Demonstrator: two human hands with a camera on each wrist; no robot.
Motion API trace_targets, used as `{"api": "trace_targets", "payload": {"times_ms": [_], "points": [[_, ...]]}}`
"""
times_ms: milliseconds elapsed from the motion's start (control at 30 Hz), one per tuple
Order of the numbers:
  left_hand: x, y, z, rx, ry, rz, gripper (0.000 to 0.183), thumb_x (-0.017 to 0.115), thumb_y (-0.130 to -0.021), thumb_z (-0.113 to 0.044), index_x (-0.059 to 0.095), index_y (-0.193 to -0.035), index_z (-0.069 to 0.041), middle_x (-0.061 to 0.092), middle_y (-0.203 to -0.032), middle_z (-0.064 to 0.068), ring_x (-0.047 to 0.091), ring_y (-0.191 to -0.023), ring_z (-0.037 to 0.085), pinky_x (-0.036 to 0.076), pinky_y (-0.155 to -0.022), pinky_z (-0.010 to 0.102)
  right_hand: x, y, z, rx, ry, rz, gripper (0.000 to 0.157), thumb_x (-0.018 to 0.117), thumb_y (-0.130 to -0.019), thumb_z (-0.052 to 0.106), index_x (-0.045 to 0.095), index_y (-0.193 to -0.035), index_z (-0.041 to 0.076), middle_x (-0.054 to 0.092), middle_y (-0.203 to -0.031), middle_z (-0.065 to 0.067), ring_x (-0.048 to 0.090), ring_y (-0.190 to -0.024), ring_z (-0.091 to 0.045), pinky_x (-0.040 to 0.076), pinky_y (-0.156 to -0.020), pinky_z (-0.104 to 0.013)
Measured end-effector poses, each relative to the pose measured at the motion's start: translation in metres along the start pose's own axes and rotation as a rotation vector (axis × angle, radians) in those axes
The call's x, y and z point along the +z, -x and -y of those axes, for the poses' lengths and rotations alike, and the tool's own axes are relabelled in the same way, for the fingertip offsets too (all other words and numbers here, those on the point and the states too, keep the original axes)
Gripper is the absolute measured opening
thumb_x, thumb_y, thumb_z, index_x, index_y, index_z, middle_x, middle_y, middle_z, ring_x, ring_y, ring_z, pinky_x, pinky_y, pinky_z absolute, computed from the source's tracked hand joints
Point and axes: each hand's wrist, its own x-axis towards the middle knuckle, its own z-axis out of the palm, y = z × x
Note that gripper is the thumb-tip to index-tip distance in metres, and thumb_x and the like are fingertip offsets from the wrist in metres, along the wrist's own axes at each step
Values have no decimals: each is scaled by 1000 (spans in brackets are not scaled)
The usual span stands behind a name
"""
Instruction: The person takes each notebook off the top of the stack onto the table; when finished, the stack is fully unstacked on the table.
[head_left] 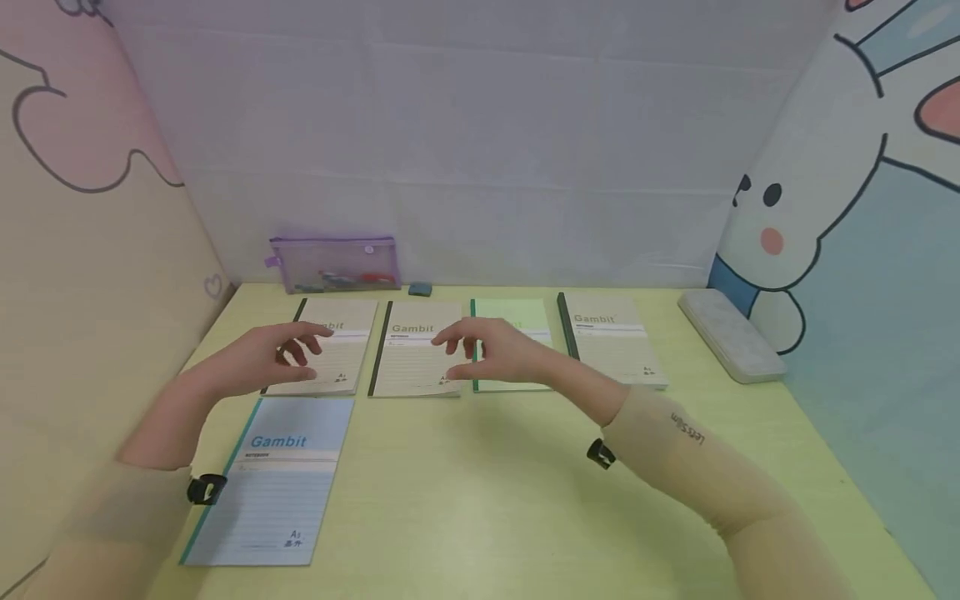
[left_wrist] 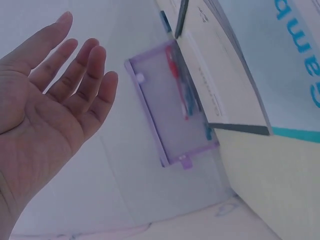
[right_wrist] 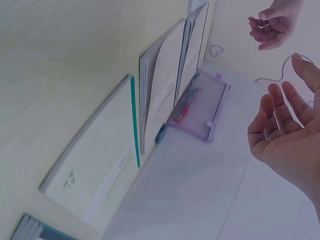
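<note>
My left hand [head_left: 258, 358] hovers with loosely bent fingers over a cream Gambit notebook [head_left: 348, 318] in the back row, holding nothing. Nearer to me, a blue Gambit notebook [head_left: 281, 500] lies flat below that wrist. Over the gap between a second cream notebook [head_left: 408, 367] and a light green notebook [head_left: 517, 385] hangs my right hand [head_left: 498, 350], also with nothing in its grasp. It partly hides both covers in the head view. Both wrist views show relaxed palms and fingers, the left hand [left_wrist: 45, 100] and the right hand [right_wrist: 290, 122].
A thicker cream notebook [head_left: 615, 350] with a dark spine ends the row at the right. Behind stands a purple mesh pencil case [head_left: 337, 257] with pens inside, beside a small dark blue block [head_left: 420, 289]. A grey oblong case [head_left: 731, 333] lies by the right wall.
</note>
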Motion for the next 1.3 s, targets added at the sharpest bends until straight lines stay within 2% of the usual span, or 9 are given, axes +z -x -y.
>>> {"api": "trace_targets", "payload": {"times_ms": [233,367,467,567,700,867,967,1067,1300], "points": [[7,-34,-30,93,34,-124,48,68,-88,-21,52,-133,-13,61,-107,3,57,-97,22,48,-84,42,-46,33,-14,2,120,-100,41,71,-85,27,59,-124,21,61,-108,7,52,-92,-11,47,-75,-33],[19,-58,-49,131,66,-197,51,69,-87,-16,50,-134,-10,62,-106,5,57,-98,23,49,-84,41,-71,53,-23,38,187,-148,42,71,-85,28,58,-125,17,62,-113,5,52,-94,-12,46,-77,-34],[31,-73,-66,150,93,-226,57,71,-85,-17,47,-136,-11,63,-109,5,57,-99,21,49,-84,39,-89,67,-32,64,208,-187,43,70,-86,27,57,-126,16,62,-114,4,51,-94,-12,46,-77,-34],[44,-87,-81,187,121,-227,66,73,-83,-22,42,-141,-12,60,-117,5,56,-105,22,48,-87,41,-103,82,-43,89,214,-235,44,70,-86,25,57,-127,15,62,-114,0,51,-96,-15,46,-79,-38],[62,-106,-100,228,157,-208,80,75,-81,-31,32,-147,-18,51,-134,5,49,-120,24,43,-98,45,-117,101,-60,168,210,-276,47,70,-86,24,55,-129,15,61,-117,-5,52,-101,-18,47,-83,-44],[88,-131,-121,195,170,-185,89,73,-79,-44,22,-150,-27,33,-151,-1,32,-137,22,30,-110,44,-126,122,-90,287,139,-272,56,71,-85,25,49,-135,15,54,-131,-9,49,-115,-25,44,-94,-49],[104,-145,-133,194,208,-171,93,74,-78,-44,18,-151,-27,26,-154,-2,24,-141,23,24,-113,45,-129,134,-107,331,109,-273,59,70,-86,22,46,-139,12,47,-138,-11,43,-123,-31,39,-100,-53],[120,-157,-143,199,248,-157,96,76,-78,-42,16,-152,-28,23,-155,-2,21,-142,22,24,-113,46,-130,144,-119,376,89,-270,62,69,-87,20,41,-142,9,40,-145,-14,37,-129,-36,35,-103,-56],[156,-185,-166,194,273,-95,101,75,-77,-45,11,-152,-28,19,-157,-2,19,-143,22,24,-113,44,-126,161,-148,497,62,-261,76,68,-87,34,29,-148,14,27,-152,-17,25,-137,-41,28,-106,-60]]}}
